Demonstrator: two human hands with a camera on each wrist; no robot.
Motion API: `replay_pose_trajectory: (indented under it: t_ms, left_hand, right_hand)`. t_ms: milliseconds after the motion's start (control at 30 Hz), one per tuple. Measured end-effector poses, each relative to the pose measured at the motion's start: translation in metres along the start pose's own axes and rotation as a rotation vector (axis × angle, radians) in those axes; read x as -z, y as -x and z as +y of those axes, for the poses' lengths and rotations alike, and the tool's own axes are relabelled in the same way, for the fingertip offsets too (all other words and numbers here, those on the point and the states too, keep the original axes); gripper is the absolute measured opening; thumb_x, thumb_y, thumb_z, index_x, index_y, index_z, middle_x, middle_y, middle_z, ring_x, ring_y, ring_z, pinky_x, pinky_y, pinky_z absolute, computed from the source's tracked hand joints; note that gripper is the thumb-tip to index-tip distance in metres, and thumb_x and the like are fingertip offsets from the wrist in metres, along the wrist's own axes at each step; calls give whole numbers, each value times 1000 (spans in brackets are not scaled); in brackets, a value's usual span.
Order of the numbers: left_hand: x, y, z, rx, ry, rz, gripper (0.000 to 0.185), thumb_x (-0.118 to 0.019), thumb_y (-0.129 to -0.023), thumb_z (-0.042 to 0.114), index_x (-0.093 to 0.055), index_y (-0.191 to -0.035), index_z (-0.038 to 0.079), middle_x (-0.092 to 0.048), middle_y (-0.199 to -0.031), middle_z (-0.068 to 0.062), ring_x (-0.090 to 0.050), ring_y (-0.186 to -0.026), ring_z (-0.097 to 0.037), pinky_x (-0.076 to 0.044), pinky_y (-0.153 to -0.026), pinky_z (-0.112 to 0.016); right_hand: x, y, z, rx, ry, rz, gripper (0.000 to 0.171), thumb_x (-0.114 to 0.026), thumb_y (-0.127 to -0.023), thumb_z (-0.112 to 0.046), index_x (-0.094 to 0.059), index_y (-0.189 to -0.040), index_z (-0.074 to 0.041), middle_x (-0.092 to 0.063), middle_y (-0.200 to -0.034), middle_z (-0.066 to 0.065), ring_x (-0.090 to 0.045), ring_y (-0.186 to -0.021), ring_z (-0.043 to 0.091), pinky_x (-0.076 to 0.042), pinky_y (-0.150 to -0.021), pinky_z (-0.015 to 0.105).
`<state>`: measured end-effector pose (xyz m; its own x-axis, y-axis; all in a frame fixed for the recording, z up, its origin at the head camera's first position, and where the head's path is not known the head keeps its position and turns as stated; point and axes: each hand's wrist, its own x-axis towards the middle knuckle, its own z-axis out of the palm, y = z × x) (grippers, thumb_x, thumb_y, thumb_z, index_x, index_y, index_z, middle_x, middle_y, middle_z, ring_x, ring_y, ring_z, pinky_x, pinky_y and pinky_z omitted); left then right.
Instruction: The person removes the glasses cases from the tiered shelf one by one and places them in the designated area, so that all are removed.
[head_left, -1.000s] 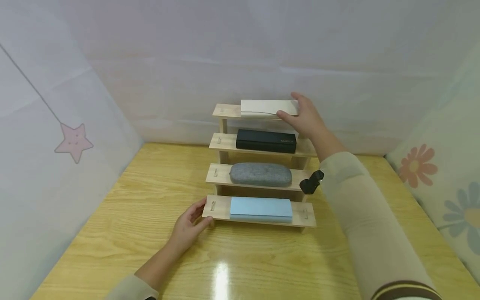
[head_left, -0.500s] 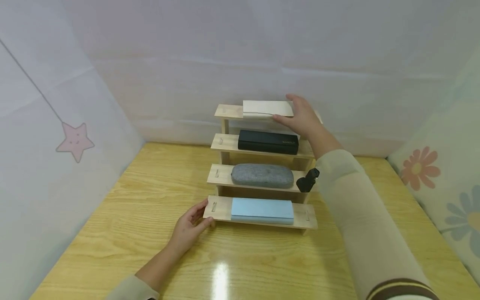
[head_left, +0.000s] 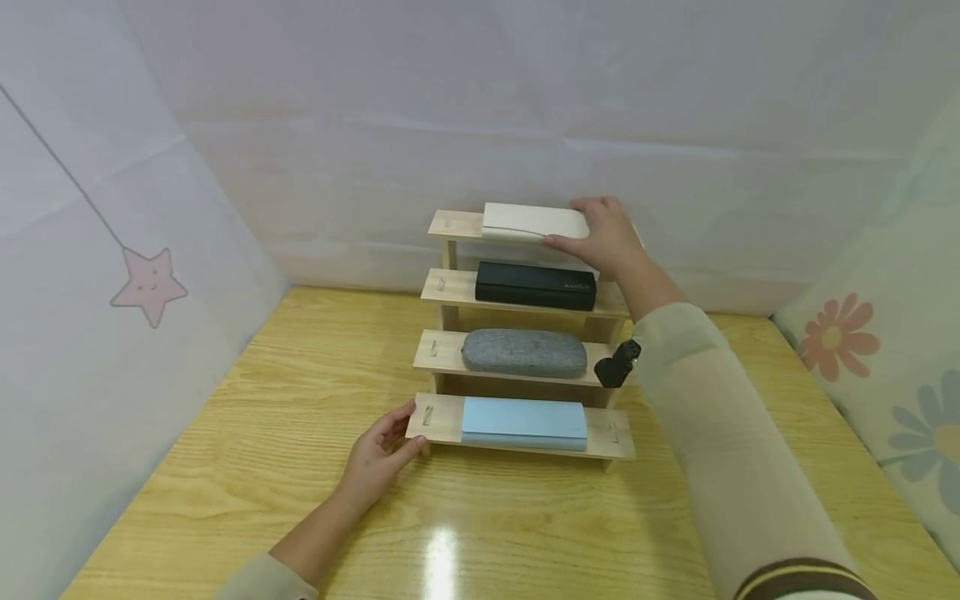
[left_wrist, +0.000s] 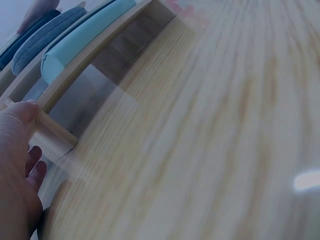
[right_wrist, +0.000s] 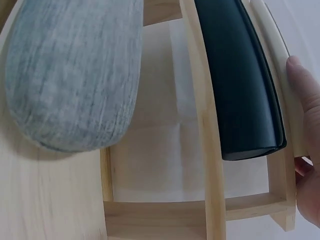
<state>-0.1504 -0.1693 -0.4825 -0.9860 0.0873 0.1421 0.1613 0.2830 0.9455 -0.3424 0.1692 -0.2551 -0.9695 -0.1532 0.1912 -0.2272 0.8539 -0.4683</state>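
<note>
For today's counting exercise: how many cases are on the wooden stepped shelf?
4. The white case is on the top step under the right hand, the black case on the second, the grey case on the third, the blue case on the bottom.

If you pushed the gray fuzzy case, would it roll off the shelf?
Probably not. The gray case has rounded ends but lies flat along its wooden step, so it would likely slide. Its felt-like cover looks grippy, not slippery, and it seems to hold its shape.
</note>
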Motion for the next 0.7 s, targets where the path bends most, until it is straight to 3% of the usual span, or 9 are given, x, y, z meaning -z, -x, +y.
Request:
replay_pose_trajectory:
  t_ms: [333,567,700]
  left_hand:
    - [-2,0,-2,-15,-5,-4,57,-72,-90,20,-51,-139,2,-49,-148,-12,-54,-128,-29,-44,-106,-39]
    - [-2,-1,-2,-14,-1,-1,57,-73,-89,21,-51,-139,4,-51,-147,-10,-56,-125,-25,-44,-99,-14]
    - [-3,-2,-2,-24,-3,-2,57,-73,-90,20,-51,-139,3,-52,-146,-11,-56,-124,-25,-43,-98,-12]
  right_hand:
    - [-1,0,5,27,9,12,86,-65,-85,-60,-40,-148,-8,-43,-149,16,-36,-138,35,-30,-114,51]
    - [-3,3,5,16,-48,44,83,-69,-83,-60,-47,-143,-8,-48,-144,15,-41,-131,32,-36,-109,50]
    - [-3,6,7,15,-86,80,80,-73,-81,-57,-50,-141,-9,-50,-142,13,-42,-130,31,-37,-108,49]
